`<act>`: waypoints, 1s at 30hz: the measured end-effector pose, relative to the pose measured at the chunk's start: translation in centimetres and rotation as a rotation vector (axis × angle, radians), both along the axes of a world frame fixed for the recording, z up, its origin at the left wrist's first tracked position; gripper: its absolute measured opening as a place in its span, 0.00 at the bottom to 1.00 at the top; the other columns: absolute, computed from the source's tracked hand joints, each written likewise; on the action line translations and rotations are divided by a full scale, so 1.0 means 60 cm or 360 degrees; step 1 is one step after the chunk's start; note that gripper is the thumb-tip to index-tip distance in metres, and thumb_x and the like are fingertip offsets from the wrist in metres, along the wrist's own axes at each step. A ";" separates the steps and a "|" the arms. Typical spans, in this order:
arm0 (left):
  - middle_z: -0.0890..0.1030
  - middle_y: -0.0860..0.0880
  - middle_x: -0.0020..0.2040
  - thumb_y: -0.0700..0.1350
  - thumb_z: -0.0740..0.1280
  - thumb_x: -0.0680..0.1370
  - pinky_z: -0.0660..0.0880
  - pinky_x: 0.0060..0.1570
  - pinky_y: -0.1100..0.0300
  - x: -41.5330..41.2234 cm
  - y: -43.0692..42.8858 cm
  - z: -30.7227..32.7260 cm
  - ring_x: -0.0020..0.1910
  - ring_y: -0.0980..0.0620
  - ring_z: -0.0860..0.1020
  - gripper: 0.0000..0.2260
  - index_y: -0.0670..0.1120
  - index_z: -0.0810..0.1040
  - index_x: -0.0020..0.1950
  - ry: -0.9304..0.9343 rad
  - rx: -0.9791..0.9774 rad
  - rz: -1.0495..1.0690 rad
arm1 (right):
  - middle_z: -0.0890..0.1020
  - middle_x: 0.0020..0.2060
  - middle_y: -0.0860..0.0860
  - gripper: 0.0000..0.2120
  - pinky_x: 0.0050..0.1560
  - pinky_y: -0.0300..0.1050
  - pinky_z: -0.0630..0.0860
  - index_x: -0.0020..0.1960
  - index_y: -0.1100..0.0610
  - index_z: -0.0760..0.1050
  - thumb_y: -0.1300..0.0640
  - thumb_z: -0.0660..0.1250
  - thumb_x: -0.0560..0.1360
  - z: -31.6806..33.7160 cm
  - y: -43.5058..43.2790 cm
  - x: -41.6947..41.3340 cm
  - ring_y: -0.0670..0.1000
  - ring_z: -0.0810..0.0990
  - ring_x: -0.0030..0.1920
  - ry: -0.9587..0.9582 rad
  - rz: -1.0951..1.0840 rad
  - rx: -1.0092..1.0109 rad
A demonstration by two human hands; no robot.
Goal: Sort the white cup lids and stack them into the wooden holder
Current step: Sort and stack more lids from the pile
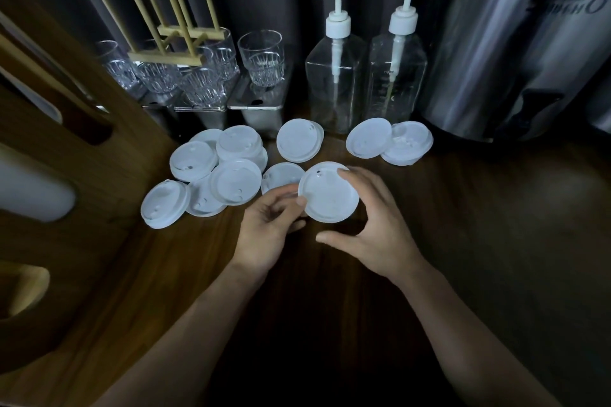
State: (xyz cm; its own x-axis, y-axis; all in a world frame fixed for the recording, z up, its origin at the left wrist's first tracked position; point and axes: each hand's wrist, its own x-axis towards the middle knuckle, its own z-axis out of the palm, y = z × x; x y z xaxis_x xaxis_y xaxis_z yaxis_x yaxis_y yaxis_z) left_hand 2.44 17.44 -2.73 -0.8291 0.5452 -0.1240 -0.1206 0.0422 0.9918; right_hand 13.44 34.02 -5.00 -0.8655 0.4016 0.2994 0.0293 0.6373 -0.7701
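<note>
White lid (329,196) between both hands' grip

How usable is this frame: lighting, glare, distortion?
Head view: dim overall, the foreground table nearly black; white lids stay readable; bright streaky reflections on the steel container; wide-angle bending at the edges; both hands and the held lid reasonably sharp.

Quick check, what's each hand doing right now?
Left hand: closed on the left edge of a white cup lid.
Right hand: fingers on the same lid's far right rim, thumb apart below it.
</note>
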 end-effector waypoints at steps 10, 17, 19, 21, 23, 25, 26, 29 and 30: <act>0.87 0.55 0.57 0.44 0.69 0.82 0.83 0.56 0.58 -0.001 -0.008 0.003 0.59 0.55 0.84 0.13 0.51 0.81 0.66 0.0306 -0.0168 -0.0195 | 0.74 0.68 0.45 0.33 0.66 0.54 0.73 0.66 0.45 0.73 0.36 0.75 0.64 -0.007 -0.004 -0.006 0.50 0.72 0.67 0.0043 -0.0132 0.0143; 0.87 0.56 0.54 0.44 0.72 0.81 0.82 0.58 0.54 -0.029 -0.044 0.008 0.54 0.56 0.84 0.10 0.50 0.84 0.61 0.0650 -0.0378 0.0023 | 0.73 0.67 0.44 0.34 0.66 0.58 0.74 0.67 0.43 0.71 0.37 0.77 0.64 -0.007 -0.009 -0.008 0.49 0.70 0.66 0.0031 -0.0110 0.0147; 0.86 0.56 0.53 0.44 0.72 0.81 0.82 0.57 0.56 -0.042 -0.056 0.008 0.54 0.56 0.84 0.08 0.50 0.85 0.59 0.0797 -0.0421 0.0156 | 0.72 0.68 0.42 0.34 0.66 0.57 0.74 0.67 0.43 0.72 0.40 0.79 0.65 -0.007 -0.010 -0.008 0.46 0.68 0.66 0.0027 -0.0106 0.0132; 0.86 0.56 0.53 0.43 0.72 0.81 0.81 0.54 0.61 -0.050 -0.066 0.012 0.54 0.58 0.82 0.07 0.51 0.85 0.57 0.0905 -0.0450 0.0245 | 0.72 0.68 0.41 0.34 0.67 0.57 0.73 0.68 0.43 0.72 0.40 0.79 0.65 -0.006 -0.014 -0.011 0.44 0.67 0.66 0.0035 -0.0099 0.0123; 0.84 0.58 0.54 0.44 0.72 0.80 0.79 0.51 0.64 -0.059 -0.076 0.016 0.54 0.59 0.81 0.06 0.53 0.84 0.56 0.0989 -0.0490 0.0302 | 0.71 0.69 0.41 0.35 0.67 0.57 0.73 0.69 0.43 0.72 0.40 0.80 0.65 -0.004 -0.020 -0.016 0.43 0.66 0.66 0.0034 -0.0084 0.0127; 0.82 0.58 0.57 0.46 0.74 0.79 0.77 0.48 0.67 -0.071 -0.084 0.015 0.57 0.59 0.79 0.08 0.53 0.84 0.58 0.1183 -0.0620 0.0356 | 0.71 0.70 0.41 0.35 0.68 0.57 0.73 0.69 0.43 0.72 0.39 0.79 0.66 -0.002 -0.026 -0.023 0.42 0.65 0.66 0.0023 -0.0060 0.0123; 0.81 0.57 0.59 0.46 0.74 0.79 0.75 0.48 0.68 -0.077 -0.088 0.011 0.59 0.58 0.78 0.09 0.52 0.84 0.59 0.1292 -0.0691 0.0385 | 0.71 0.70 0.40 0.35 0.68 0.56 0.73 0.70 0.43 0.72 0.39 0.79 0.66 -0.001 -0.029 -0.027 0.42 0.65 0.66 0.0021 -0.0049 0.0122; 0.79 0.52 0.64 0.46 0.78 0.76 0.68 0.51 0.71 -0.089 -0.098 -0.004 0.62 0.54 0.72 0.12 0.49 0.86 0.59 0.1520 -0.0873 0.0432 | 0.71 0.69 0.40 0.35 0.68 0.52 0.72 0.70 0.44 0.73 0.41 0.81 0.66 0.004 -0.036 -0.038 0.42 0.65 0.66 0.0025 -0.0049 0.0097; 0.79 0.50 0.64 0.46 0.79 0.75 0.68 0.51 0.69 -0.090 -0.101 -0.009 0.61 0.53 0.72 0.12 0.49 0.86 0.58 0.1569 -0.0932 0.0429 | 0.71 0.69 0.40 0.35 0.68 0.50 0.71 0.70 0.44 0.73 0.42 0.81 0.66 0.005 -0.037 -0.041 0.42 0.65 0.67 0.0029 -0.0053 0.0087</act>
